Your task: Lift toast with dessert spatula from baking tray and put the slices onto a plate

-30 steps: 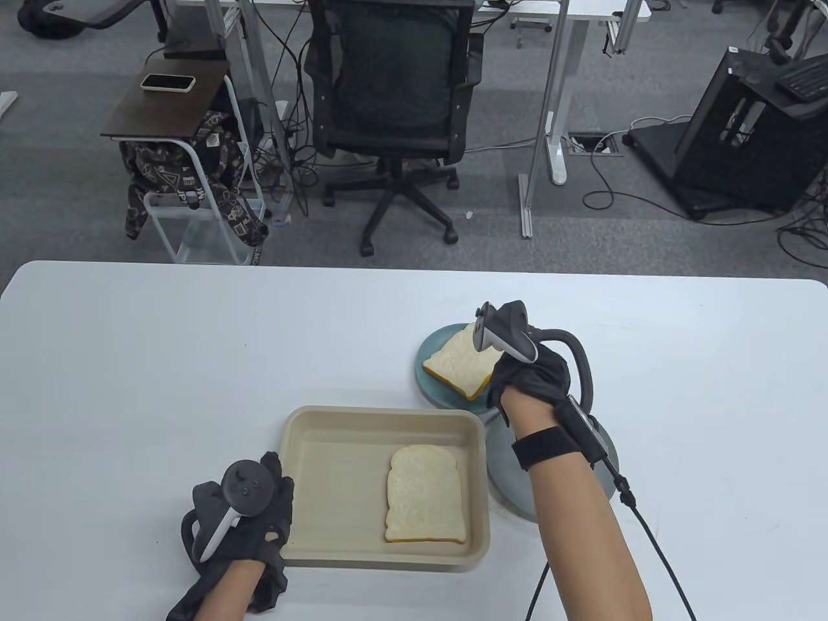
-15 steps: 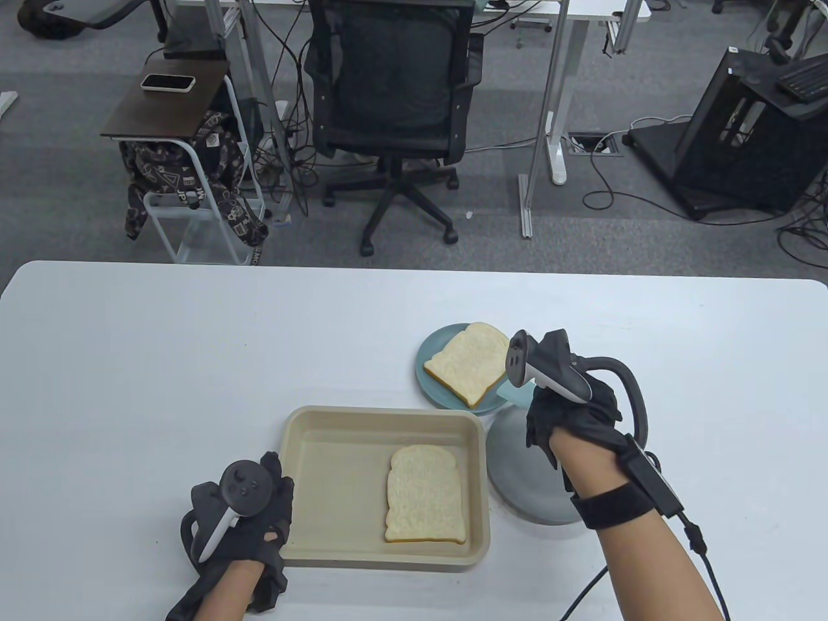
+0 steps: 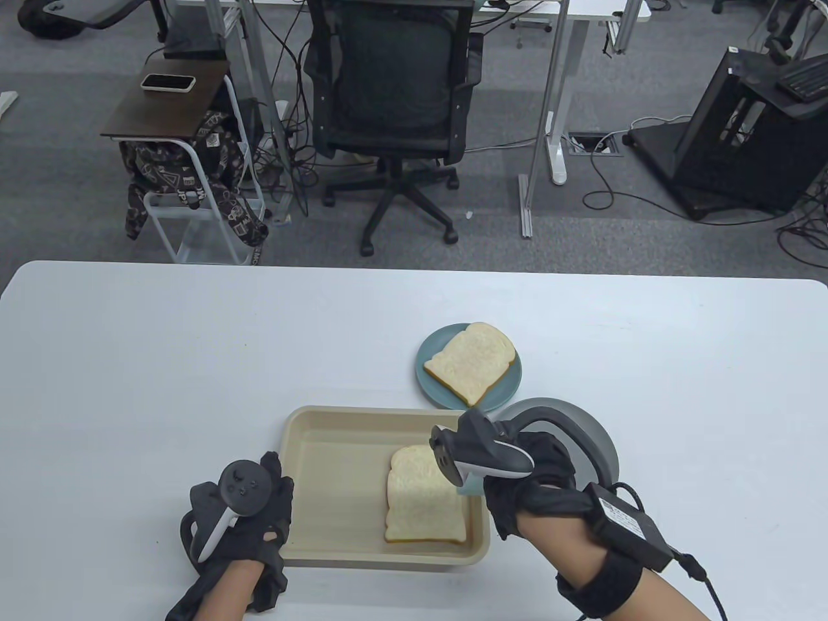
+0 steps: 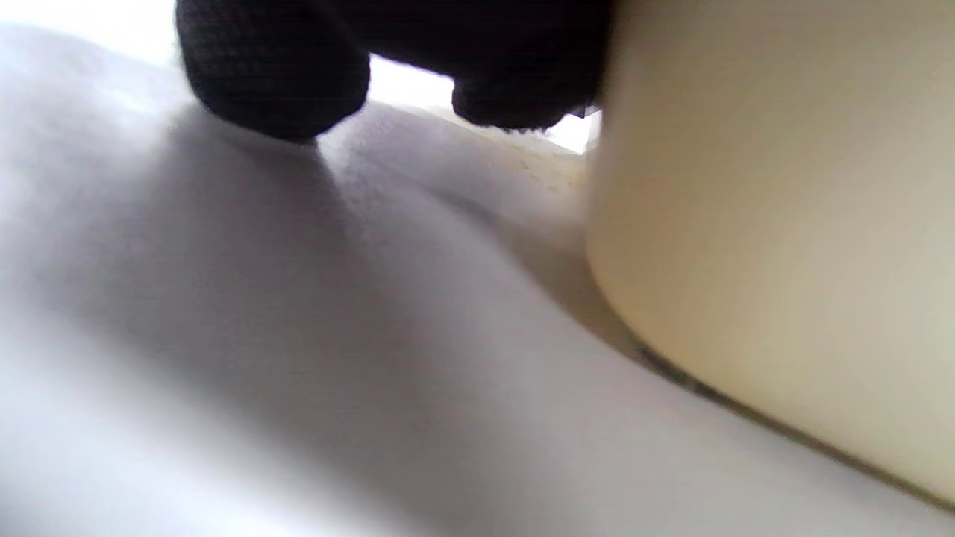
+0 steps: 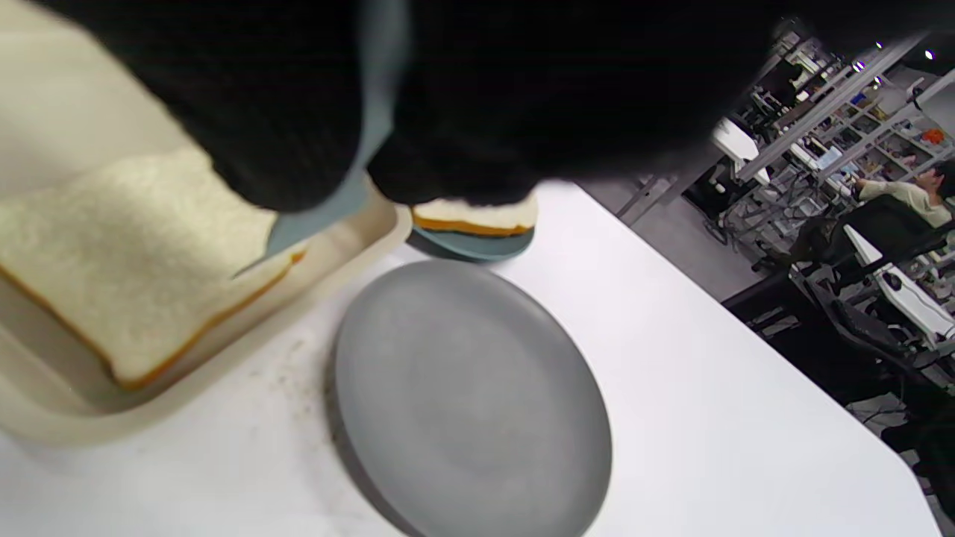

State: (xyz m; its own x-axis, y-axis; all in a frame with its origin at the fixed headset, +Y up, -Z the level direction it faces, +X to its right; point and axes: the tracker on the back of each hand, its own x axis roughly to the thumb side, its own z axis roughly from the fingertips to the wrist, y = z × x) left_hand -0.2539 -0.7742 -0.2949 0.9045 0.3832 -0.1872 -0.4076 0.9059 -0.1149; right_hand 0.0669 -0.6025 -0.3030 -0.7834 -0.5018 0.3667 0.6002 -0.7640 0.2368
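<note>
Toast (image 3: pixel 425 498) in tray (image 3: pixel 323 453), right hand (image 3: pixel 527 482) gripping mostly hidden spatula (image 5: pixel 328 201), left hand (image 3: pixel 242 517) grip unclear.

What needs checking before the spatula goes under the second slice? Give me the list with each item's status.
1. Spatula held by the right hand: ok, fingers curled round its handle.
2. Blade at the slice in the tray: ok, its tip lies at the slice's right edge; whether it is under the slice, cannot tell.
3. Baking tray steadied: ok, the left hand rests at its left rim.
4. First slice on the teal plate: ok.
5. Landing spot free: ok, the grey plate beside the tray is bare.
</note>
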